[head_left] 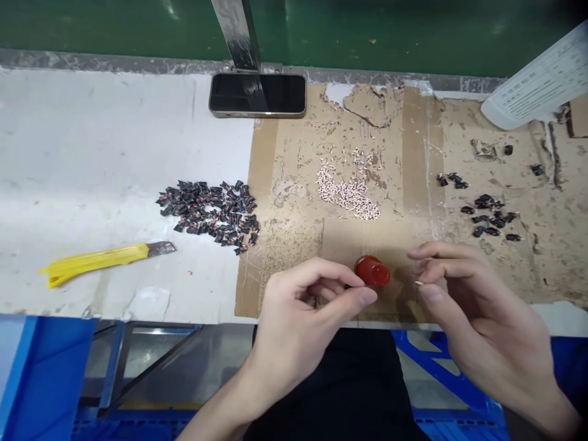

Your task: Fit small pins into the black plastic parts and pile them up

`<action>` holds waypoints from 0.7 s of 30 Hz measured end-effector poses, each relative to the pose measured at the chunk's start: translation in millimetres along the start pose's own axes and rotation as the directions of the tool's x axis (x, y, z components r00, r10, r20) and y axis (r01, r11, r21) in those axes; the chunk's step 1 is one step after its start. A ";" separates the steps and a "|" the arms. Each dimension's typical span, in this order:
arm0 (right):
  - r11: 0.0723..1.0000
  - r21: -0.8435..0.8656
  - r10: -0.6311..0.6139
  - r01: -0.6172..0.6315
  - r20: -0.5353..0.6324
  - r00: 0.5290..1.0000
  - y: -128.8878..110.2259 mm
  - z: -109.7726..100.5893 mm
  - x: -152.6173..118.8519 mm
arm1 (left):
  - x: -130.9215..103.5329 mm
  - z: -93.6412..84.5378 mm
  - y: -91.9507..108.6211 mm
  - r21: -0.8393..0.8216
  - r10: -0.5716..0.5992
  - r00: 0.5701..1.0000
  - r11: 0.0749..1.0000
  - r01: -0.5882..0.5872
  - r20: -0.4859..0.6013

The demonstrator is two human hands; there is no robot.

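My left hand [305,306] is closed in a pinch, thumb tip and index fingertip close together; whatever lies between them is too small or hidden to make out. Right by those fingertips is a small red plastic cup-shaped piece [377,274], and I cannot tell whether they touch it. Between the thumb and fingers of my right hand [473,306] sits a tiny pale piece [419,283]. Beyond both hands, a loose pile of tiny pinkish-white pieces [346,191] lies on cardboard [298,245].
Many small black pieces with orange-red bits [211,211] lie at left, above a yellow utility knife [105,260] with its blade out. More black pieces [493,217] are scattered at right. A phone [257,96] rests by a metal post [239,37]; a white labelled bottle [542,79] is back right.
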State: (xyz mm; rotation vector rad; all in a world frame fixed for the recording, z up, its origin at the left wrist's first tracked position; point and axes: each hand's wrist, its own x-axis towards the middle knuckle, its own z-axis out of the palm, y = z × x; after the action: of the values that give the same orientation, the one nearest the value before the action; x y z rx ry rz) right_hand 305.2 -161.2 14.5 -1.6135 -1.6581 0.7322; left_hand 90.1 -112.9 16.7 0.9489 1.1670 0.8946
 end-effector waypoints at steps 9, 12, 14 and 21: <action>0.892 -0.360 -0.251 0.274 0.112 0.962 2.0 8.6 2.1 | -6.3 -22.3 -2.3 0.072 0.050 0.995 0.996 -0.043 -0.091; 0.854 -0.408 -0.293 0.323 0.137 0.946 0.9 8.6 3.2 | -9.2 -25.3 -5.6 0.094 0.081 0.989 0.993 -0.069 -0.126; 0.838 -0.429 -0.303 0.337 0.149 0.941 0.4 8.5 3.5 | -10.0 -26.3 -7.8 0.091 0.106 0.983 0.992 -0.093 -0.149; 0.848 -0.412 -0.289 0.335 0.171 0.942 0.2 10.0 5.1 | -11.1 -27.6 -5.4 0.145 0.171 0.979 0.977 -0.154 -0.115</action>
State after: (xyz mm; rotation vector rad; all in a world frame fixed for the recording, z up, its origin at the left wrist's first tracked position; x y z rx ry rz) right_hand 297.5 -155.3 8.9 -1.5503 -2.2153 0.2884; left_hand 61.6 -121.4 11.8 1.1242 1.2850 1.0288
